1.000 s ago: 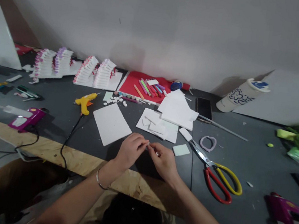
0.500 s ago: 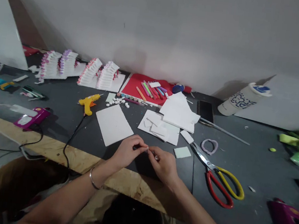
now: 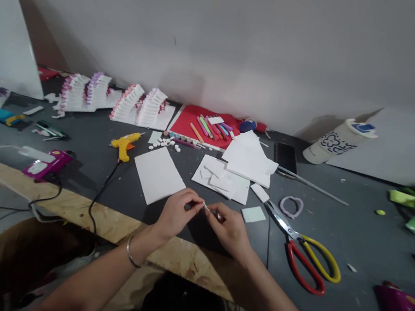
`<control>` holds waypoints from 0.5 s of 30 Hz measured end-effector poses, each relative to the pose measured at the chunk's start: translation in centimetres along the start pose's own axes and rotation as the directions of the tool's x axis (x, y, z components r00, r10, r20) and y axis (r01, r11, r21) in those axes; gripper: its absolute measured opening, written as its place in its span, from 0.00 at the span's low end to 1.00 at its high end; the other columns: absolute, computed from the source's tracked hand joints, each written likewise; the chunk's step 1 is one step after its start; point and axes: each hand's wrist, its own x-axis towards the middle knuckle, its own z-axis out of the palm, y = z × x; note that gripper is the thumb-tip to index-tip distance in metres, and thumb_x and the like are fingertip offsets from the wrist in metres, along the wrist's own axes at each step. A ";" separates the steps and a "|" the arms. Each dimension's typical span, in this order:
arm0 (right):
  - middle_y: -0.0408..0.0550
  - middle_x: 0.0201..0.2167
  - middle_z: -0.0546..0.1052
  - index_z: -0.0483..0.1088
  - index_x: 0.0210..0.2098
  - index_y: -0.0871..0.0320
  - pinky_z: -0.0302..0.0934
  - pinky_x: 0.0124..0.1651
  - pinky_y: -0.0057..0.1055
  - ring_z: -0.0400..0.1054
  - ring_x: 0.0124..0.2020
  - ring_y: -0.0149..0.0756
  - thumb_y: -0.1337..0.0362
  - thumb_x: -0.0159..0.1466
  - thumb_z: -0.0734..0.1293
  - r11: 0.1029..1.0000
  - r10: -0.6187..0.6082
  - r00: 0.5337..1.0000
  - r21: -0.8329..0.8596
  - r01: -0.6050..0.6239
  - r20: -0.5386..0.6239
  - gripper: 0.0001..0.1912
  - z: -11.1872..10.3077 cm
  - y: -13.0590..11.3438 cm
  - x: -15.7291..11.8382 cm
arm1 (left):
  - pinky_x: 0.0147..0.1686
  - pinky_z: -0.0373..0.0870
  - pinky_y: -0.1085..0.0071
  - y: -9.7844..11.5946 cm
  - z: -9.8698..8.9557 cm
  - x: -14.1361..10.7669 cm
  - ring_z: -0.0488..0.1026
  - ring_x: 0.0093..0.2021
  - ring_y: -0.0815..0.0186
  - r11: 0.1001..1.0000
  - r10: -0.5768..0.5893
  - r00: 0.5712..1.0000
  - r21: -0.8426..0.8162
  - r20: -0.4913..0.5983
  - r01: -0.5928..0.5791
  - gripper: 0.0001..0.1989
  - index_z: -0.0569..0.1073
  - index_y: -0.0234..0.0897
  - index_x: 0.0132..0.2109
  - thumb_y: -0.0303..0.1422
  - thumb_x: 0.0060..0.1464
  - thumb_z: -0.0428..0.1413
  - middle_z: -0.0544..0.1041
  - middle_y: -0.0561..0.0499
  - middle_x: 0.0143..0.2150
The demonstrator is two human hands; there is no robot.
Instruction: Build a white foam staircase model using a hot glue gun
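Observation:
My left hand (image 3: pixel 180 212) and my right hand (image 3: pixel 229 227) meet over the front edge of the dark table. Between their pinched fingertips is a tiny white piece (image 3: pixel 205 206), too small to name. Both hands' fingers close on it. Just beyond my left hand lies a blank white board (image 3: pixel 160 174). A stack of white cut pieces (image 3: pixel 206 169) sits past the fingertips, with larger white sheets (image 3: pixel 248 155) beside it. To the right of my right hand are a pale green square (image 3: pixel 253 214) and scissors (image 3: pixel 289 231) with red and yellow handles.
A yellow glue gun (image 3: pixel 124 146) with its cord lies at left, near small white balls (image 3: pixel 161 142) and a purple power strip (image 3: pixel 45 165). Colored sticks rest on red material (image 3: pixel 187 117). A phone (image 3: pixel 286 157) and white tumbler (image 3: pixel 332 143) stand behind at right.
The view has shifted slightly. My fingertips have moved a little apart, and more of the tiny white piece shows between them.

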 end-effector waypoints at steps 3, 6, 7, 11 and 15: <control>0.41 0.18 0.72 0.77 0.33 0.56 0.53 0.24 0.26 0.63 0.19 0.30 0.55 0.65 0.61 1.000 -0.009 1.000 0.014 0.009 -0.012 0.16 0.2 -0.2 0.0 | 0.36 0.73 0.70 -0.1 0.6 -0.2 0.74 0.35 0.66 0.987 0.096 0.994 0.135 -0.047 -0.089 0.06 0.75 0.36 0.37 0.29 0.62 0.54 0.76 0.50 0.33; 0.44 0.22 0.76 0.77 0.34 0.55 0.55 0.26 0.27 0.65 0.21 0.32 0.56 0.65 0.61 1.000 0.011 0.999 -0.007 -0.011 -0.045 0.15 0.5 -0.2 -0.1 | 0.35 0.73 0.68 -0.4 1.4 -0.4 0.73 0.34 0.65 0.907 0.262 0.964 0.349 -0.034 -0.234 0.09 0.74 0.35 0.36 0.28 0.64 0.51 0.75 0.49 0.32; 0.44 0.22 0.77 0.77 0.34 0.55 0.55 0.26 0.27 0.66 0.21 0.33 0.56 0.65 0.61 1.000 0.022 0.998 -0.010 -0.022 -0.055 0.15 0.5 -0.2 -0.1 | 0.35 0.73 0.68 -0.5 1.6 -0.5 0.73 0.34 0.64 0.872 0.304 0.953 0.405 -0.012 -0.273 0.10 0.74 0.35 0.36 0.27 0.64 0.50 0.75 0.48 0.32; 0.44 0.22 0.78 0.78 0.33 0.54 0.56 0.26 0.28 0.66 0.21 0.33 0.55 0.65 0.61 0.998 0.063 0.996 0.010 -0.062 -0.061 0.15 0.5 0.1 -0.1 | 0.36 0.75 0.66 -0.7 2.2 -0.8 0.73 0.35 0.63 0.809 0.362 0.929 0.472 0.069 -0.350 0.10 0.74 0.33 0.40 0.24 0.64 0.48 0.76 0.46 0.34; 0.44 0.23 0.78 0.78 0.33 0.55 0.56 0.25 0.28 0.66 0.20 0.33 0.55 0.65 0.61 0.998 0.065 0.996 0.011 -0.064 -0.060 0.16 0.5 0.0 -0.2 | 0.39 0.75 0.65 -0.3 1.6 -0.7 0.74 0.38 0.63 0.906 0.269 0.961 0.321 0.064 -0.275 0.11 0.75 0.34 0.43 0.26 0.65 0.47 0.77 0.46 0.36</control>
